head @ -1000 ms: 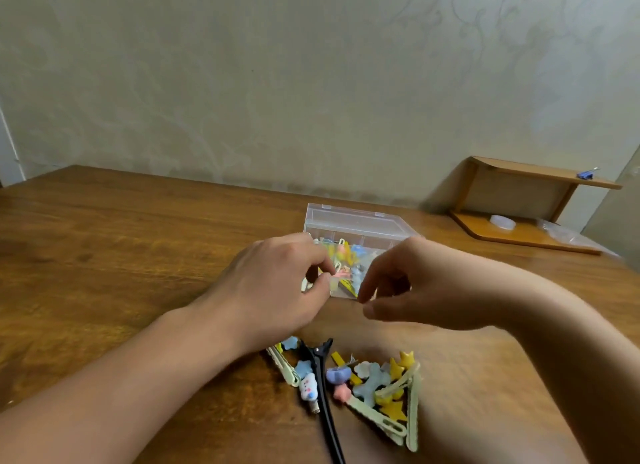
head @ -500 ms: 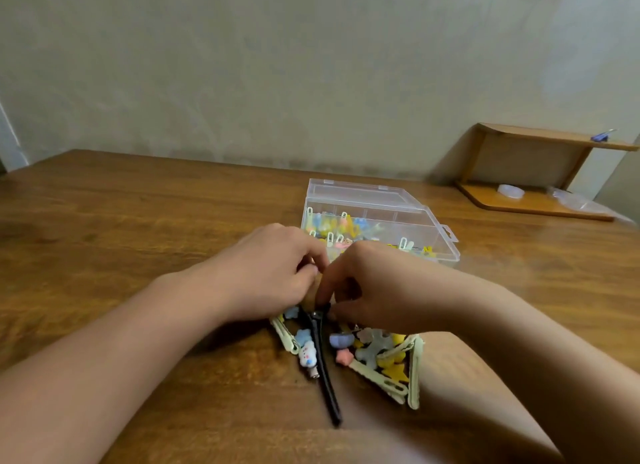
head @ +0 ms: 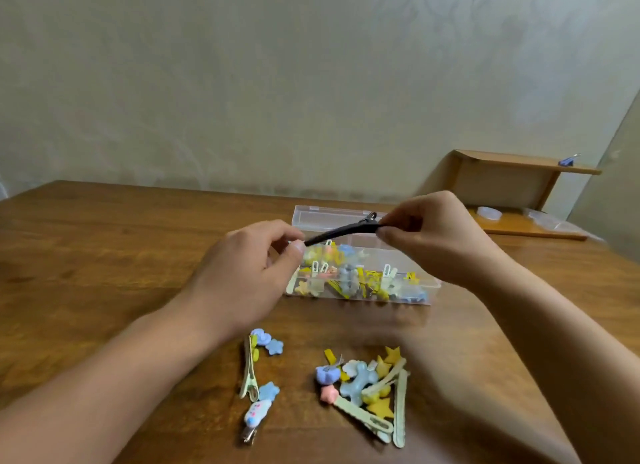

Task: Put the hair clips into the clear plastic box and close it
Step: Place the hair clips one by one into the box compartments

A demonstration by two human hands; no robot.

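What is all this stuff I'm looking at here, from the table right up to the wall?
black hair clip: one, long, black, held in the air over the box by both ends
clear plastic box: one, transparent, lid open, mid-table, part filled with pastel clips
loose hair clips: a pile, green, yellow, blue, pink, near edge of table, right
smaller clip group: a few, green, blue, white, near edge, left
wooden table: one, brown
wooden shelf: one, light brown, far right against the wall
wall: pale, patterned
left hand: pinches the clip's thin end
right hand: pinches the clip's hinge end
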